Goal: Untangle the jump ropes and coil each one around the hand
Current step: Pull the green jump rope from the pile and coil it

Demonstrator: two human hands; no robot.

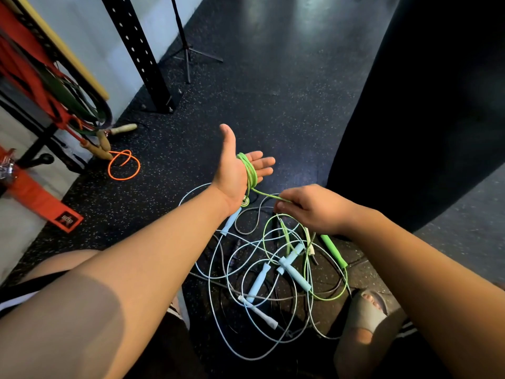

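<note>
A: You're looking down at a black speckled rubber floor (273, 91). A black perforated rack upright (142, 50) and a tripod stand (188, 50) rise at the far side.

B: Your left hand (237, 170) is stretched out flat, thumb up and fingers straight. The green jump rope (251, 173) is wound in several turns around your palm, between thumb and fingers.

A: Your right hand (314, 209) sits just beside that wrist. It pinches the same green cord between thumb and curled fingertips, and the cord runs taut from the coil to the pinch.

B: Below your right hand the green cord drops in wide loops to the floor. Its green handle (333, 250) lies there under your right wrist.

A: The loops cross the light blue jump ropes (293, 269), which lie tangled on the floor between your knees, handles among the cords.

B: A grey sandal (369, 310) shows at your lower right, touching the edge of the tangle.

A: Well apart on your left, an orange cord (124, 165) with wooden handles (124, 129) lies near the hanging resistance bands (68, 88).
</note>
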